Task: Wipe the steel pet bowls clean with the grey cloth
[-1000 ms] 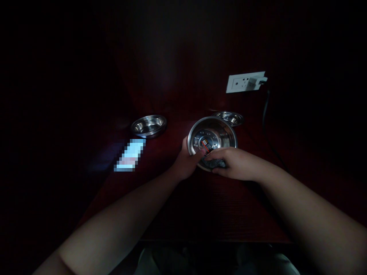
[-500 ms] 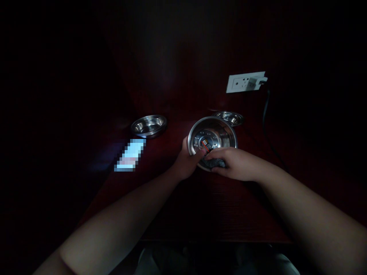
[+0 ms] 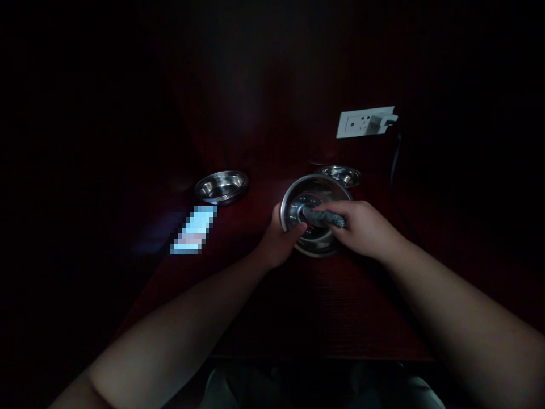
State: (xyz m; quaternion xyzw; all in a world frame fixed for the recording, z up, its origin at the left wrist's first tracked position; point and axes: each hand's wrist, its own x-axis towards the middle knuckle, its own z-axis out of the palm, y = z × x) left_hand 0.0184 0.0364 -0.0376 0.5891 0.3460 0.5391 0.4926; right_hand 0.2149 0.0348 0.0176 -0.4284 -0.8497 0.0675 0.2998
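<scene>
Ok, I've got L hand (image 3: 281, 241) clamped on bowl (image 3: 320, 188), thumb inside; R hand (image 3: 365, 230) pinching grey cloth (image 3: 326, 218) w/ fingers together.

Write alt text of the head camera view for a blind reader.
The left hand grips a metal bowl by its rim; the right hand holds a grayish cloth-like wad inside. Another bowl stands left, a third bowl behind.

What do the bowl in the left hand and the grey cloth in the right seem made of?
Bowl: polished metal, probably stainless steel, from its bright rim and glossy highlights.
Grey cloth: apparently matte fabric, woven or knitted, from its bunched shape and mottled pattern; fibre unclear.
</scene>
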